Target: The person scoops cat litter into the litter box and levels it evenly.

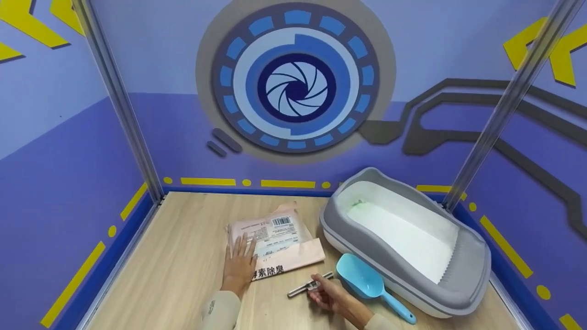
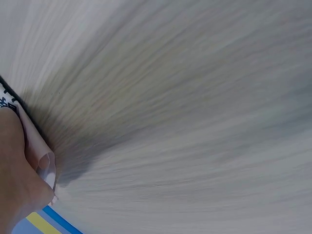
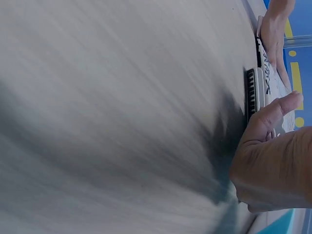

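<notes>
A pink, partly clear bag [image 1: 270, 233] with a barcode and black lettering lies flat on the table, one end folded over. My left hand [image 1: 239, 266] rests on the bag's left side with its fingers extended. In the left wrist view, that hand [image 2: 19, 170] is beside the bag's rolled edge [image 2: 41, 151]. My right hand [image 1: 332, 295] holds a silver bar-shaped clip [image 1: 300, 289] by its middle, just in front of the bag. The right wrist view shows the clip's dark toothed edge [image 3: 251, 92] near the right hand [image 3: 268, 156]; some fingers are hidden.
To the right, a grey-rimmed litter box [image 1: 472, 279] holds white material with a green patch. A light-blue scoop [image 1: 362, 275] lies between it and the right hand. Walls with metal posts [image 1: 124, 101] enclose the wooden table [image 1: 183, 247].
</notes>
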`<state>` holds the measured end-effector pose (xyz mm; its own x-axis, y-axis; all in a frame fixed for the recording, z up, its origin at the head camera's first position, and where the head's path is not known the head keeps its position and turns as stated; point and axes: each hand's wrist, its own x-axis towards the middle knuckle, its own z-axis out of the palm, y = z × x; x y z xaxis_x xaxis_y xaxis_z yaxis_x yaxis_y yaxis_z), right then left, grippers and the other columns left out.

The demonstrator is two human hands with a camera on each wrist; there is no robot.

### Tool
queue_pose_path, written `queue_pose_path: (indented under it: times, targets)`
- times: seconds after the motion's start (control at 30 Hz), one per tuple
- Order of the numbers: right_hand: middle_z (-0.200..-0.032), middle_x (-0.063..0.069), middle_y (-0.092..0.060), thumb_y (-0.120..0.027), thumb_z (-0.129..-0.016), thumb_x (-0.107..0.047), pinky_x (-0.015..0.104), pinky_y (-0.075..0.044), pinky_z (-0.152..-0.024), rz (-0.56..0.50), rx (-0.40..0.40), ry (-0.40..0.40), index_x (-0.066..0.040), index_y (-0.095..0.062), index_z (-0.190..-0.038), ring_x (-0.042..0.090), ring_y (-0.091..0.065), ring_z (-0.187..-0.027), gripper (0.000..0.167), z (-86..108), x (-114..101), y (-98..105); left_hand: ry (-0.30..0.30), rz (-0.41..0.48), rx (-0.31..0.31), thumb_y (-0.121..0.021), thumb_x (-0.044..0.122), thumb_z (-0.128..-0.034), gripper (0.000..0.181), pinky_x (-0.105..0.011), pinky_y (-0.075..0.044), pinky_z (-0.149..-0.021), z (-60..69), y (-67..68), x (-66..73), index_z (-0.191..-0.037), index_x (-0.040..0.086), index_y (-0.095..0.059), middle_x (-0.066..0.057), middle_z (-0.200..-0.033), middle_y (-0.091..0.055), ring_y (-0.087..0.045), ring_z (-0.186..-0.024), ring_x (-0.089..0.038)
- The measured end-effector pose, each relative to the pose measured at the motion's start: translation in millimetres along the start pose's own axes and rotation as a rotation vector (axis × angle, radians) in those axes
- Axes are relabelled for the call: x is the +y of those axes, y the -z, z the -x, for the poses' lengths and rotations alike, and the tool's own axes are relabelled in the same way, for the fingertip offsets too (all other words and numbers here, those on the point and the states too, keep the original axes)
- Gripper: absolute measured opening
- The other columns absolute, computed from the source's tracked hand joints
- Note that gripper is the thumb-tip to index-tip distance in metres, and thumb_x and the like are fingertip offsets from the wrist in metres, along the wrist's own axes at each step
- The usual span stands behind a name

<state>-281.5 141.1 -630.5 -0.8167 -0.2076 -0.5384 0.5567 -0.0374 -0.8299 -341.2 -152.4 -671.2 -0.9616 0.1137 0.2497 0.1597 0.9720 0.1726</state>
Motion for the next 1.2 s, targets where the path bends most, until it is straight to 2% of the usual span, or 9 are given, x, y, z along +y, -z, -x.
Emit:
queue_pose_path:
  times: [0.2, 0.33, 0.43, 0.63, 0.77, 0.93, 1.07, 1.2]
  targets:
    - [-0.056, -0.007, -0.062, -0.053, -0.098, -0.038, 0.009, -0.043, -0.048, 0.19, -0.033, -0.042, -0.006, -0.069, -0.077, -0.004, -0.053, -0.047, 0.042, 3.4, -4.6, 4.8, 0.004, -0.004, 0.001, -0.048, 0.028, -0.1045, 0.051, -0.06, -0.022, -0.122, 2.2, 5.4, 3.2, -0.153, 0.012, -0.044, -0.019, -0.164, -0.035, -0.033, -0.152, -0.04]
    - [-0.059, -0.003, -0.066, -0.051, -0.099, -0.038, 0.009, -0.046, -0.05, 0.289, -0.062, -0.086, 0.0, -0.072, -0.086, -0.002, -0.06, -0.05, 0.045, 5.6, -8.5, 9.5, 0.004, 0.022, 0.003, -0.048, 0.027, -0.1043, 0.051, -0.062, -0.023, -0.121, 2.5, 5.6, 3.0, -0.153, 0.01, -0.044, -0.02, -0.163, -0.036, -0.034, -0.151, -0.041]
    - [-0.061, -0.001, -0.068, -0.051, -0.1, -0.031, 0.011, -0.048, -0.05, 0.327, -0.087, -0.092, 0.005, -0.071, -0.091, 0.0, -0.064, -0.051, 0.043, 7.1, -9.3, 13.2, 0.0, 0.036, 0.002, -0.05, 0.026, -0.1036, 0.051, -0.063, -0.023, -0.12, 3.2, 6.2, 3.4, -0.152, 0.009, -0.045, -0.021, -0.162, -0.037, -0.034, -0.15, -0.042]
    - [-0.062, 0.0, -0.069, -0.051, -0.103, -0.013, 0.011, -0.049, -0.051, 0.254, -0.136, -0.046, 0.012, -0.069, -0.101, 0.0, -0.066, -0.054, 0.031, 6.4, -10.5, 16.6, 0.016, 0.029, -0.032, -0.047, 0.027, -0.1049, 0.052, -0.062, -0.023, -0.121, 4.3, 8.9, 5.2, -0.154, 0.011, -0.042, -0.019, -0.165, -0.033, -0.031, -0.153, -0.041]
    - [-0.062, -0.001, -0.069, -0.051, -0.103, -0.01, 0.01, -0.048, -0.051, 0.216, -0.126, -0.061, 0.011, -0.07, -0.102, -0.001, -0.065, -0.054, 0.028, 7.6, -11.6, 20.7, 0.01, 0.049, -0.023, -0.048, 0.026, -0.1046, 0.052, -0.063, -0.023, -0.121, 1.5, 7.8, 7.7, -0.154, 0.01, -0.042, -0.02, -0.164, -0.034, -0.031, -0.152, -0.042]
    - [-0.062, 0.0, -0.068, -0.051, -0.103, -0.01, 0.01, -0.048, -0.051, 0.213, -0.099, -0.082, 0.01, -0.071, -0.1, -0.001, -0.063, -0.053, 0.028, 14.9, -10.0, 28.6, -0.021, 0.089, 0.002, -0.048, 0.026, -0.1049, 0.053, -0.065, -0.022, -0.12, -1.8, -1.4, 8.3, -0.155, 0.011, -0.04, -0.021, -0.163, -0.034, -0.031, -0.152, -0.043]
    - [-0.062, -0.001, -0.068, -0.05, -0.103, -0.009, 0.01, -0.049, -0.051, 0.169, -0.109, -0.067, 0.012, -0.069, -0.103, -0.001, -0.063, -0.053, 0.028, 18.3, -7.0, 30.9, -0.028, 0.061, -0.018, -0.046, 0.029, -0.1057, 0.053, -0.065, -0.022, -0.12, -2.9, -6.1, 2.3, -0.155, 0.011, -0.04, -0.021, -0.164, -0.032, -0.03, -0.152, -0.043]
    - [-0.063, -0.003, -0.067, -0.047, -0.102, -0.007, 0.01, -0.049, -0.053, 0.144, -0.132, -0.033, 0.012, -0.065, -0.105, -0.002, -0.062, -0.054, 0.026, 18.7, -6.9, 31.0, -0.026, -0.008, -0.018, -0.047, 0.03, -0.105, 0.052, -0.062, -0.025, -0.12, -4.5, -0.2, -1.1, -0.153, 0.011, -0.043, -0.021, -0.163, -0.036, -0.034, -0.151, -0.042]
